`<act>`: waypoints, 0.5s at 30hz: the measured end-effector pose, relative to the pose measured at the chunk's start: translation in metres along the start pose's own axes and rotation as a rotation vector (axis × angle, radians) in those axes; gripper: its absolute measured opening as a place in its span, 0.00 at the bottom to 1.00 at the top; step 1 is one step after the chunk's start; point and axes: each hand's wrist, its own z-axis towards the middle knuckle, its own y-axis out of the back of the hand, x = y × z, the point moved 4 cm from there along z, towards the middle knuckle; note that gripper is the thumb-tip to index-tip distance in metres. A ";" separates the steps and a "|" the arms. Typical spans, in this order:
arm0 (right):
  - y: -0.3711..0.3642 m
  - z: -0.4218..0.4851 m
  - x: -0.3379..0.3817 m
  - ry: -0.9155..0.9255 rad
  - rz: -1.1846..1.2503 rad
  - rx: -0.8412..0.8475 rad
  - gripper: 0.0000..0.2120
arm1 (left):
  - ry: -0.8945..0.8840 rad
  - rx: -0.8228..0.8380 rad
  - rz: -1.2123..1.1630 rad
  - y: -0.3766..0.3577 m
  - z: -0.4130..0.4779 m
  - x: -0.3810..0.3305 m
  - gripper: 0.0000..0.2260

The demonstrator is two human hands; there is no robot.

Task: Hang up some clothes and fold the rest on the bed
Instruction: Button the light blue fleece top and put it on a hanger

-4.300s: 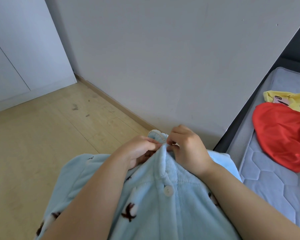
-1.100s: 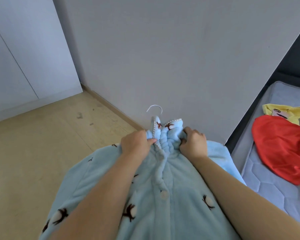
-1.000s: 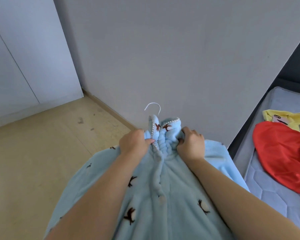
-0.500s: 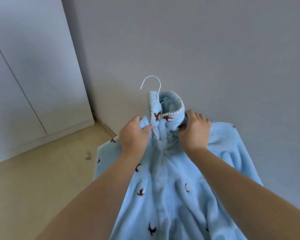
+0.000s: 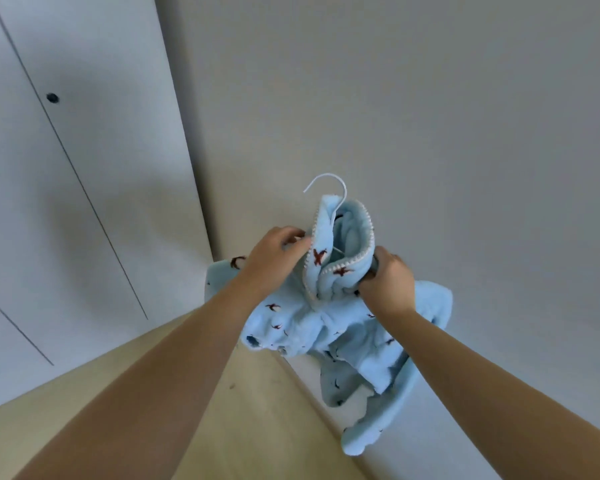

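Note:
A light blue fleece top [image 5: 340,327] with small brown bird prints hangs in the air in front of the wall. It sits on a white hanger whose hook [image 5: 326,187] sticks up out of the pearl-edged collar [image 5: 347,244]. My left hand [image 5: 274,258] grips the collar's left side. My right hand [image 5: 387,282] grips the bunched fabric at the collar's right side. The rest of the hanger is hidden inside the garment. The sleeves and hem dangle below my hands.
A plain grey wall [image 5: 430,116] fills the view ahead. White wardrobe doors [image 5: 66,202] with a small dark knob [image 5: 52,97] stand to the left. Wooden floor [image 5: 222,427] runs below, with a skirting board along the wall. The bed is out of view.
I have lifted the blue top higher and away from my body, so it now hangs free. My view has tilted up; the bed and the red and yellow clothes have left the frame.

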 end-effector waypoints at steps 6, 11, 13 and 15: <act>0.057 0.059 0.089 0.017 0.078 0.020 0.06 | -0.013 -0.241 -0.013 0.075 0.026 -0.102 0.16; 0.089 0.091 0.105 0.002 0.159 -0.045 0.12 | 0.405 -0.356 -0.374 0.137 0.045 -0.073 0.07; 0.090 0.098 0.108 0.005 0.173 0.000 0.11 | 0.349 -0.284 0.050 0.146 0.047 -0.061 0.07; 0.085 0.103 0.112 0.020 0.173 0.047 0.10 | 0.088 -0.346 0.295 0.143 0.047 -0.071 0.17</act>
